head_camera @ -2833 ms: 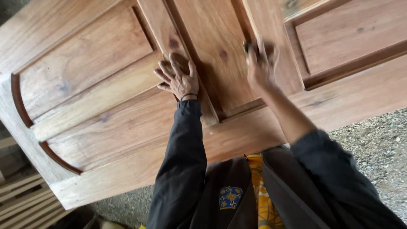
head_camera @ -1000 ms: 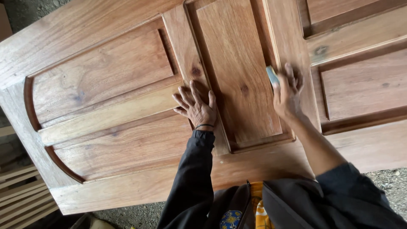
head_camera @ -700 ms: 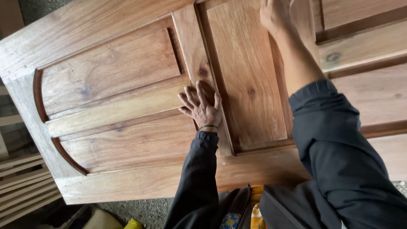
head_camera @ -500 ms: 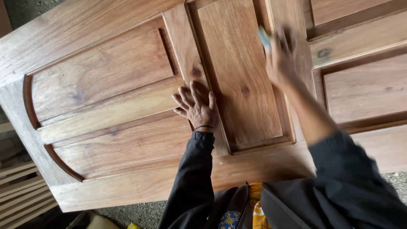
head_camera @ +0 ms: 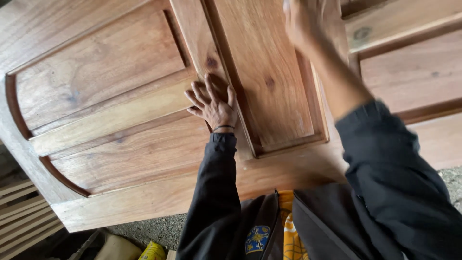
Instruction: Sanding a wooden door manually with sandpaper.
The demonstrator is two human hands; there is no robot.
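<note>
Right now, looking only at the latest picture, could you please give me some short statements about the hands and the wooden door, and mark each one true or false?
1. The left hand lies flat on the wooden door with fingers spread. True.
2. The right hand rests at the lower edge of the door. False: it is far up, near the top of the picture, and blurred.
3. The left hand holds a hammer. False: it holds nothing; the palm presses on the wood.
4. Both arms wear dark sleeves. True.
5. The raised centre panel lies between the two hands. True.
</note>
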